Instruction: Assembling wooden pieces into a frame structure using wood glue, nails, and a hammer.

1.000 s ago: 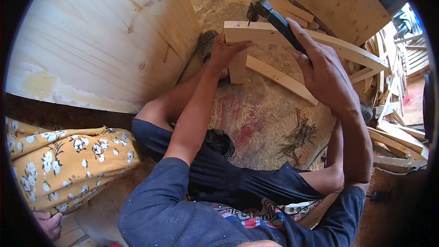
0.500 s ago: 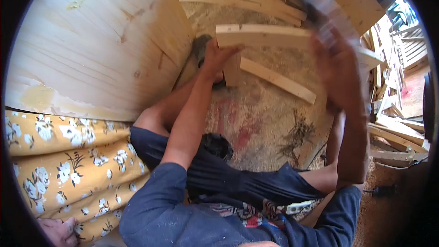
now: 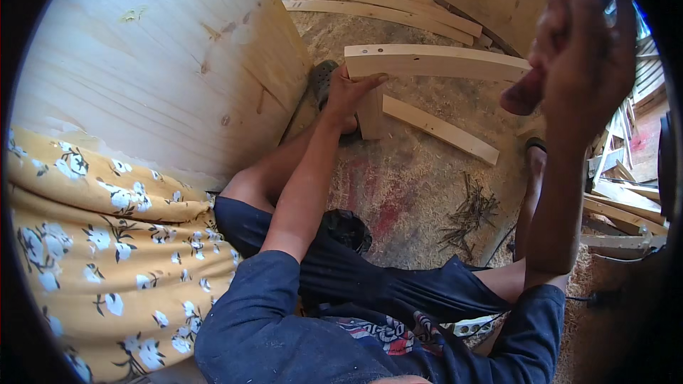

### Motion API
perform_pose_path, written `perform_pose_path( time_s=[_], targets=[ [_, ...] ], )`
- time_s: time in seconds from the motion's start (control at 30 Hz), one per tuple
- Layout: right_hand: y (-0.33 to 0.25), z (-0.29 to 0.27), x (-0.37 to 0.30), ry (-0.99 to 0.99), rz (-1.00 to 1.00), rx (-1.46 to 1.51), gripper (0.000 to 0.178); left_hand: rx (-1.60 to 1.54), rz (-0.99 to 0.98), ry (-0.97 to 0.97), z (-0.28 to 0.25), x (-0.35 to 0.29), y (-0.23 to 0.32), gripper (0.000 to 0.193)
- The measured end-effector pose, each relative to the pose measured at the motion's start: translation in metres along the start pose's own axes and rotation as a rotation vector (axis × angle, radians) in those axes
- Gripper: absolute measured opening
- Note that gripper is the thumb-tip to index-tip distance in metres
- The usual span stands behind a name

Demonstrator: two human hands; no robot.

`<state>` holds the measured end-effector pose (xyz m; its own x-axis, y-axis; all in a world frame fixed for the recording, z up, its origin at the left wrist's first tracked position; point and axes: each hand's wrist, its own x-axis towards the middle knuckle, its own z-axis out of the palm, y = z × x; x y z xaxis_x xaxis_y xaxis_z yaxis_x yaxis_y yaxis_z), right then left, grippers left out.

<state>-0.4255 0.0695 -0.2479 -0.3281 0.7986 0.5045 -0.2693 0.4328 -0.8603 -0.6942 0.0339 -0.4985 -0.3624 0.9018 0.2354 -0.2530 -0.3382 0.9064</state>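
Observation:
My left hand [image 3: 352, 92] is wrapped round the corner where a long pale wooden board [image 3: 441, 62] meets a shorter wooden piece [image 3: 371, 117] beneath it. Two small dark nail spots show on the board's top edge near that corner. Raised high on the right, my right hand [image 3: 576, 64] is closed, and what it grips is hidden behind its fingers. That hand covers the board's right end. Below the board, a loose wooden strip [image 3: 441, 130] lies on the dusty floor.
A large wooden panel [image 3: 163, 50] stands at left, above yellow flowered cloth [image 3: 121, 256]. Long slats [image 3: 391, 11] lie at the far side. A pile of nails [image 3: 469, 217] rests near my right leg. Scrap wood [image 3: 626, 199] is heaped at right.
My right hand has swung up and to the right, away from the board. My left hand keeps its hold at the corner. The whole view has shifted slightly.

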Motion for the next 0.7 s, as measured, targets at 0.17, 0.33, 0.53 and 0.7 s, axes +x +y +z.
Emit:
perform_pose_path(
  time_s=[0.17,0.33,0.53,0.7],
  targets=[
    [0.007,0.029,-0.025,-0.627,-0.048,-1.252,0.042,0.066,-0.010,0.022,-0.011,0.018,0.013,0.028],
    [0.024,0.008,-0.105,-0.370,-0.091,-0.581,0.044,1.295,0.581,0.017,-0.071,-0.018,0.022,0.058],
    [0.200,-0.121,-0.380,-0.484,0.630,-0.735,0.021,-0.056,-0.293,-0.094,0.076,-0.060,0.086,0.046],
    [0.240,-0.137,-0.463,-0.659,0.754,-0.692,0.044,0.078,-0.119,0.029,0.064,-0.077,0.059,0.039]
  ],
)
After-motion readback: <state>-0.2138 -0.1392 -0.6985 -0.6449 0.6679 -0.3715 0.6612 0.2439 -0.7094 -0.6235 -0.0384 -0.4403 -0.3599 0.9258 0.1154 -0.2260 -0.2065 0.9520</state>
